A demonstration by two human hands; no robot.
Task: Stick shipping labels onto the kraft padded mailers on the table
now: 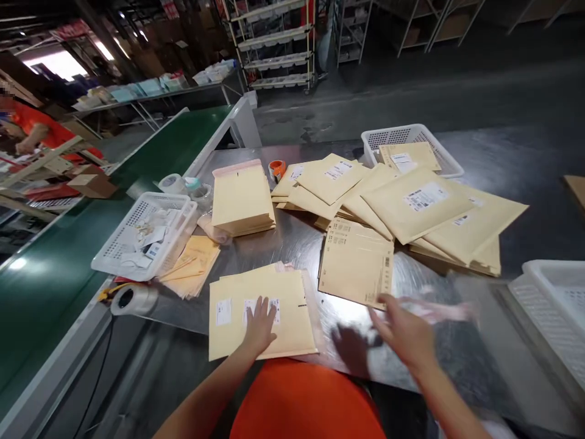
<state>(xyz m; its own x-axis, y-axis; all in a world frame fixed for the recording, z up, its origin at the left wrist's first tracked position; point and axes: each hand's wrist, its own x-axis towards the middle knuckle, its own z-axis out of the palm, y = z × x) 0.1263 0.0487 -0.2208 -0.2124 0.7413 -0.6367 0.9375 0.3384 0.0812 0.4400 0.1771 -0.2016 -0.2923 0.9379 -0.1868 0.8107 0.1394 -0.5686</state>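
Note:
My left hand (260,325) lies flat with fingers spread on a yellow padded envelope (292,311), partly covering its white labels. Another envelope peeks out beneath, and a clear-pink flap strip runs along the right side. My right hand (404,332) is at the lower right corner of a printed kraft mailer (356,262), its thumb and forefinger apart and the forefinger touching or close to that corner. Blurred pinkish film (434,311) lies just beyond this hand. Above the mailer spreads a loose pile of labelled padded envelopes (423,204).
A stack of envelopes (242,201) stands behind my left hand, near an orange tape roll (276,169). White baskets sit at left (176,244), back (450,164) and right (525,286). A green conveyor (150,164) runs along the left; a person in orange (50,131) is beyond it.

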